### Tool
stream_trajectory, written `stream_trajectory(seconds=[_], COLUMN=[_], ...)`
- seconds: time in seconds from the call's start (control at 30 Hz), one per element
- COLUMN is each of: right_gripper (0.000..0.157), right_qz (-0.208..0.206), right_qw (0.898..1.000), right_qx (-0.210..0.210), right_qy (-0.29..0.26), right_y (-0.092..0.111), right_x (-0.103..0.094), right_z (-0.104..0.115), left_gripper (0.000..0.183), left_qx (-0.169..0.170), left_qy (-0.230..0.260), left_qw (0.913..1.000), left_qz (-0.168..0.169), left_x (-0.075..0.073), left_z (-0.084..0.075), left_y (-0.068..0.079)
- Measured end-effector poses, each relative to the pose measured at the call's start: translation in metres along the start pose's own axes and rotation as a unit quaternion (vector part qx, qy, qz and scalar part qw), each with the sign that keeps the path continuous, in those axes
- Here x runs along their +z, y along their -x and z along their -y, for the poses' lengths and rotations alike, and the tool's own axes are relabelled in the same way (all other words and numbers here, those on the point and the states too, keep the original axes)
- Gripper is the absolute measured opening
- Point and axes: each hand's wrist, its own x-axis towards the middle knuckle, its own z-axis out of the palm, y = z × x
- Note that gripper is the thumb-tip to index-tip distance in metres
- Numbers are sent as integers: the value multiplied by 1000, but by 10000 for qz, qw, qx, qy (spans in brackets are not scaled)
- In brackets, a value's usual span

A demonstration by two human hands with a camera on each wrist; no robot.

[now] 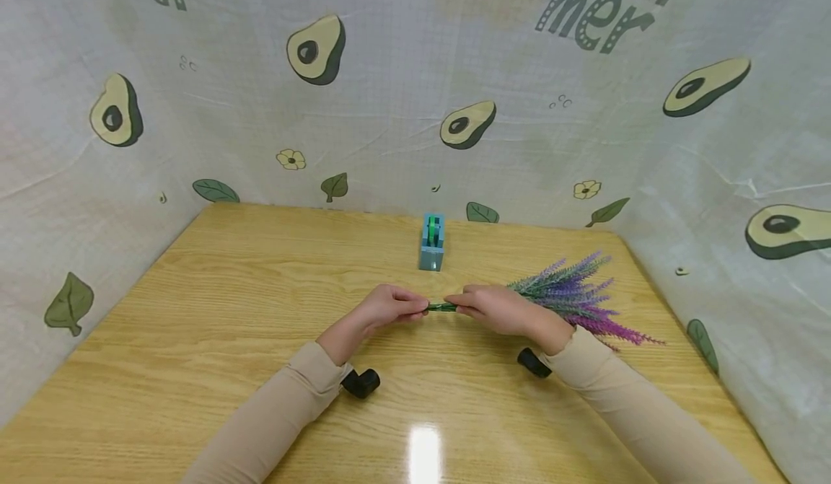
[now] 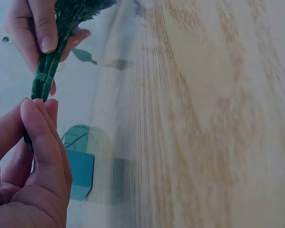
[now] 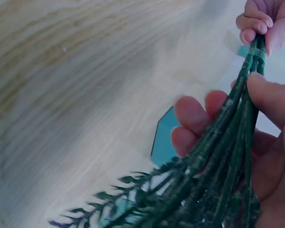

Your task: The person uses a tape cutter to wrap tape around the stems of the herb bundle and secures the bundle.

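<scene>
A bunch of lavender sprigs (image 1: 571, 293) with purple, violet and magenta heads points to the right, its green stems gathered together. My left hand (image 1: 394, 304) pinches the stem ends between thumb and fingers. Farther up the stems, my right hand (image 1: 496, 307) holds the bunch, thumb on one side and fingers on the other. Between the two hands a band of greenish tape (image 2: 42, 77) circles the stems; it also shows in the right wrist view. Behind the hands stands a blue tape dispenser (image 1: 431, 242) with a green roll in it.
The wooden table (image 1: 260, 275) reaches back to a pale cloth (image 1: 389, 130) printed with avocados and leaves, which also hangs at both sides. Black wrist cameras sit under both sleeves. A bright light reflection lies on the front of the table.
</scene>
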Motion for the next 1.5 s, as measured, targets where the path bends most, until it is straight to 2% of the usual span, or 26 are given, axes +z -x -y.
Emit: stream_trajectory(seconds=[0.17,0.3,0.63,0.83,1.03,1.23,1.37,1.5], right_gripper=[35,35,27,27,26,20,16,22], right_qz=[341,369,140,-71,-365,-646,-570,-334], right_qw=[9975,9950,9995,10000,9992,9973,9979,9967], right_qx=[406,632,177,14,-96,32,286,590], right_qy=[-472,-677,-207,-38,144,338,50,-457], right_y=[-2,-3,-3,0,0,-3,-6,-7], right_x=[-2,-3,-6,-5,-4,0,2,1], right_z=[-2,-3,-3,-7,-7,-3,-2,-3], left_gripper=[20,20,18,27,21,20,19,18], left_qx=[97,146,232,223,15,265,450,454], left_qy=[-118,-175,-420,-519,-511,-615,-829,-949], left_qw=[9999,9997,9988,9982,9987,9977,9955,9943], left_qz=[-75,-105,-34,176,69,-80,-121,-177], left_x=[1,3,4,5,6,3,3,2], left_z=[-1,-2,-2,-5,-5,-7,-10,-13], left_y=[0,0,1,-1,-4,-6,-5,-5])
